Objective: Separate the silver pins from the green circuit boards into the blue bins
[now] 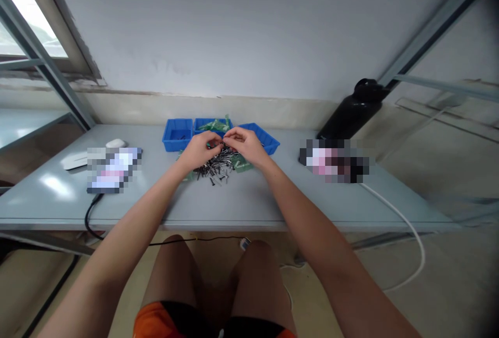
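Observation:
Fingertips of my left hand and my right hand meet over a heap of loose screws. Both hands are closed in a pinch, but what sits between the fingers is too small to make out. Dark and silver screws lie mixed in the heap on the table. Green plastic packets lie at its right side, partly under my right hand. Behind my hands stand a left blue bin with a few dark bits, a middle blue bin holding green packets, and a right blue bin, partly hidden by my right hand.
On the left lie a phone with a black cable and a white case. A black bottle stands at the right, behind a blurred-out device with a white cable. The wall rises behind the table.

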